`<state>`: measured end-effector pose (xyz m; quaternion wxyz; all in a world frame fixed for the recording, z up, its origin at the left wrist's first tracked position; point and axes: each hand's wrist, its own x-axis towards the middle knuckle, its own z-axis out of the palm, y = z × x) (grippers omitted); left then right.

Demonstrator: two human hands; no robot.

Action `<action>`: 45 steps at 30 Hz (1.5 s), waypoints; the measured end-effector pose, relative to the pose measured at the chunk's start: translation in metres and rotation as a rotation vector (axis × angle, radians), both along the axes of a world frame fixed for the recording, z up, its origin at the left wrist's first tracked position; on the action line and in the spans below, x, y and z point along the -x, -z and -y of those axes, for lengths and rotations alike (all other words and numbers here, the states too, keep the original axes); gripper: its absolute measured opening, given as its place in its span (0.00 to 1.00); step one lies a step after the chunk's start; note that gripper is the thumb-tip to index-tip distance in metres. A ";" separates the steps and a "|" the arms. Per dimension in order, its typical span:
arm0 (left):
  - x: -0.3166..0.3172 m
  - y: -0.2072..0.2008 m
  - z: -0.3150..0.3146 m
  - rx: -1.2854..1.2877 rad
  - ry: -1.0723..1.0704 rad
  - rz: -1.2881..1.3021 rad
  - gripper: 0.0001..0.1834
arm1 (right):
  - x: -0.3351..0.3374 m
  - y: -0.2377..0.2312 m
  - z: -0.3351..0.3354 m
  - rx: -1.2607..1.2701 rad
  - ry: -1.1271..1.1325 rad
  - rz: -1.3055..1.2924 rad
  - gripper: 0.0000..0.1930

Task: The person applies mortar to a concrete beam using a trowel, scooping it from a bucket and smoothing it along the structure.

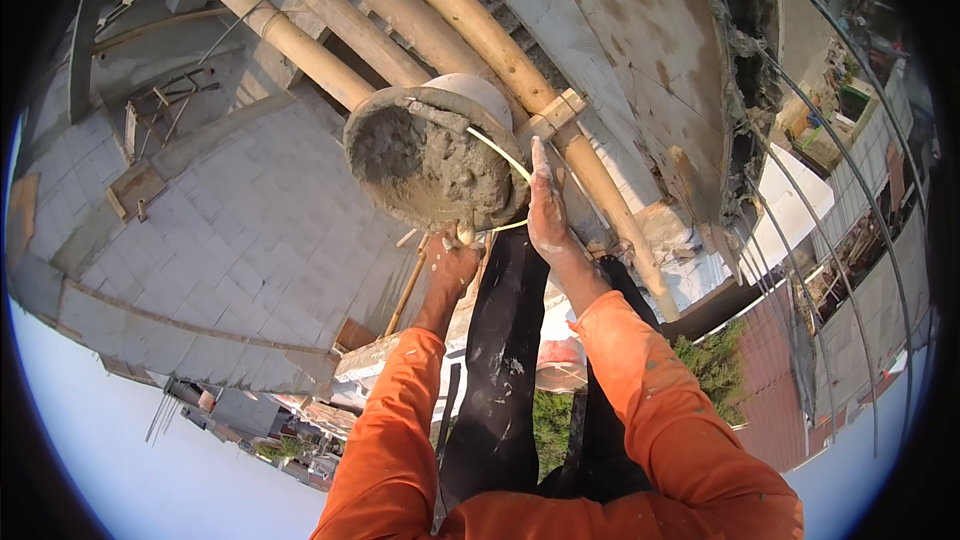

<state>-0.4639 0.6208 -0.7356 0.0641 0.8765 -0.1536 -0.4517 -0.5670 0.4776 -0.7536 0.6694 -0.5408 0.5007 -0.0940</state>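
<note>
A round bucket [480, 95] stands in front of me on the bamboo poles, its mouth facing me and its rim caked with grey. Wet mortar [455, 170] fills much of it, with a hollow on the left side. My left hand [452, 262] is closed around a short pale handle [465, 232] at the bucket's near rim; whatever the handle belongs to is hidden by mortar. The fingers of my right hand [547, 205] are stretched out along the bucket's right side, by a thin yellowish bail [503, 152]. Mortar smears both hands.
Thick bamboo poles [480, 15] run diagonally beneath and beyond the bucket, with a wooden crosspiece [553, 118]. A grey block wall [230, 210] spreads at left. Thin bent rods [835, 130] cross the right side. Far below, between my legs, are a reddish container [561, 365] and greenery.
</note>
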 end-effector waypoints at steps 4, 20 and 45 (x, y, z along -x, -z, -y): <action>0.007 0.003 -0.004 0.066 -0.065 0.003 0.25 | 0.007 0.006 0.007 -0.054 0.057 0.052 0.37; 0.013 -0.076 -0.013 0.102 -0.335 0.027 0.13 | 0.042 0.076 0.089 -0.340 0.236 0.128 0.38; 0.202 -0.083 0.288 0.632 -0.845 -1.823 0.18 | 0.564 -0.133 -0.258 -0.583 0.732 -0.467 0.33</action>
